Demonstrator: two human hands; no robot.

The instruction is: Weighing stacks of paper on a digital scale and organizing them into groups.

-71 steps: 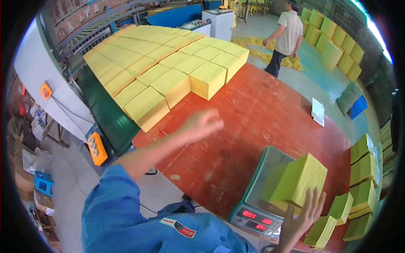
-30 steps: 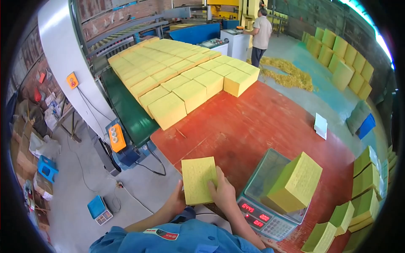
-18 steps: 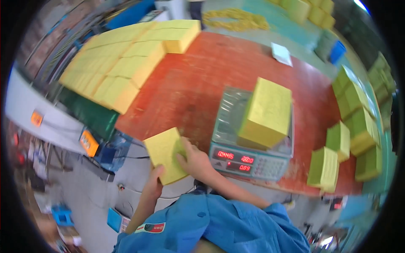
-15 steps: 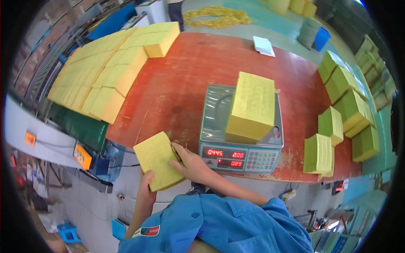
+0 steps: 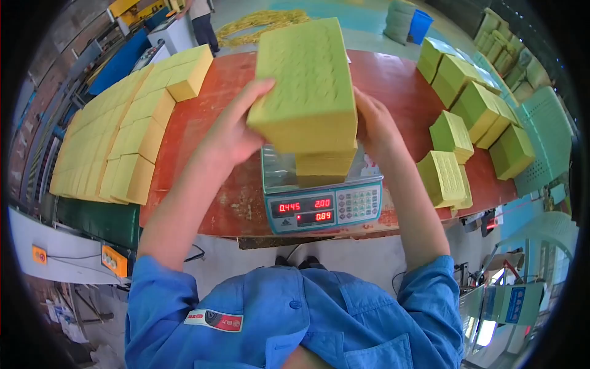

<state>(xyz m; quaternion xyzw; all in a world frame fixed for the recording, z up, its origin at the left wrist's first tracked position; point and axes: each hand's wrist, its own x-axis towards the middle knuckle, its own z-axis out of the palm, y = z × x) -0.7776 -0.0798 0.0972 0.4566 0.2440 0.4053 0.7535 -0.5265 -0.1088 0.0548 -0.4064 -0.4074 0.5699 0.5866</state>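
Above the scale, I hold a thick stack of yellow paper (image 5: 301, 80) between my two hands. My left hand (image 5: 243, 126) grips its left side, thumb on the top edge. My right hand (image 5: 376, 120) presses against the right side, its fingers partly hidden behind the paper. Rows of small dents mark the top sheet. Directly under it, another yellow paper stack (image 5: 326, 163) shows its front on the digital scale (image 5: 283, 224). Whether the two stacks touch, I cannot tell. Red digits glow on the scale's display, left of its keypad.
Rows of yellow paper stacks (image 5: 132, 117) line the left side of the red table (image 5: 215, 212). More stacks (image 5: 439, 175) stand along the right. A person (image 5: 201, 24) stands beyond the far left, and a blue bin (image 5: 419, 27) behind the table.
My hands have moved from the table's front left, where they held a yellow paper stack, up and right over the scale. My view has shifted, and the hands now grip a stack from both sides.
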